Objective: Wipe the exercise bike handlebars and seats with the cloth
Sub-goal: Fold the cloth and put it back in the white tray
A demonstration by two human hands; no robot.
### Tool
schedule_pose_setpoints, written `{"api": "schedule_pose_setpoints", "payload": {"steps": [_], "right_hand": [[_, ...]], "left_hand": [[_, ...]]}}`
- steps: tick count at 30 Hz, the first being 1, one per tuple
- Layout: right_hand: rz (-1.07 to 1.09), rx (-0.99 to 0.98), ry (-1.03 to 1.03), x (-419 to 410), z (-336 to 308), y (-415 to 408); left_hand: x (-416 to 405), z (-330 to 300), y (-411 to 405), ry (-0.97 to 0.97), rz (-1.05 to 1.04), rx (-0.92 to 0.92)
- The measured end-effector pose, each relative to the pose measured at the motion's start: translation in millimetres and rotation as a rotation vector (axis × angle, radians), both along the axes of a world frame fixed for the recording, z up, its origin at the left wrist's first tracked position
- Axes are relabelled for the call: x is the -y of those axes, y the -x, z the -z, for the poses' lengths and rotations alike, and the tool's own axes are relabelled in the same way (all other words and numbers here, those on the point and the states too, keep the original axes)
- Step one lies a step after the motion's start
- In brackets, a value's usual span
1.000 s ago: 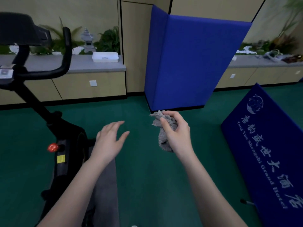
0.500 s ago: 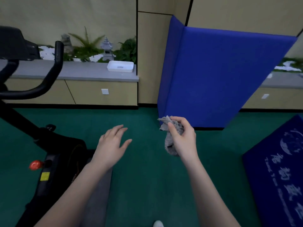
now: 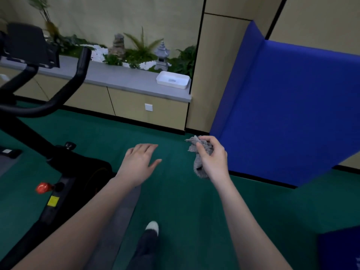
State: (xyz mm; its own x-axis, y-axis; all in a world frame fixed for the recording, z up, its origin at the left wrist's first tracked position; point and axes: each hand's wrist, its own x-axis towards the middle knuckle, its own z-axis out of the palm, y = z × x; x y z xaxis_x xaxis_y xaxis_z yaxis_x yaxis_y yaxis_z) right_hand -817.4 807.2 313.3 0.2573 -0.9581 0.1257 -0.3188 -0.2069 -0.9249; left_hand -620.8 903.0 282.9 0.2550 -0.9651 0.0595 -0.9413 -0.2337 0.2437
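Gripping a bunched grey cloth (image 3: 200, 154), the right hand (image 3: 213, 158) has fingers and thumb curled round it, held in the air over green carpet (image 3: 175, 201). Left hand (image 3: 139, 163): palm down, fingers straight and loosely spread, holding nothing. Exercise bike (image 3: 64, 172): black frame at left, well apart from both hands; handlebar (image 3: 78, 78) curving upward, red knob (image 3: 42, 187) low on the frame. Blue folding mat (image 3: 292, 114): upright behind the right hand. White tray (image 3: 173, 79): on the grey ledge (image 3: 120, 76).
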Motion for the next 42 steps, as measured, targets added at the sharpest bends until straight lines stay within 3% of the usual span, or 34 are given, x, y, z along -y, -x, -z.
{"api": "schedule_pose_setpoints", "payload": {"steps": [13,27,37,42], "right_hand": [[-0.023,-0.04,-0.001,178.5,4.4,-131.8],[-0.108,0.055,-0.085,374.4,12.5,-220.8],[-0.36,0.154,-0.21,533.4,12.3,-286.7],[-0.429,0.274,-0.486,578.2,10.1,-319.2]], "left_hand": [[178.8,39.3,-138.0,-0.017,-0.111,-0.085],[365.1,39.3,-203.8,0.039,-0.155,-0.173],[532.2,-13.3,-187.8,0.199,-0.188,-1.021],[573.8,-18.4,-207.4,0.293,-0.268,-1.21]]}}
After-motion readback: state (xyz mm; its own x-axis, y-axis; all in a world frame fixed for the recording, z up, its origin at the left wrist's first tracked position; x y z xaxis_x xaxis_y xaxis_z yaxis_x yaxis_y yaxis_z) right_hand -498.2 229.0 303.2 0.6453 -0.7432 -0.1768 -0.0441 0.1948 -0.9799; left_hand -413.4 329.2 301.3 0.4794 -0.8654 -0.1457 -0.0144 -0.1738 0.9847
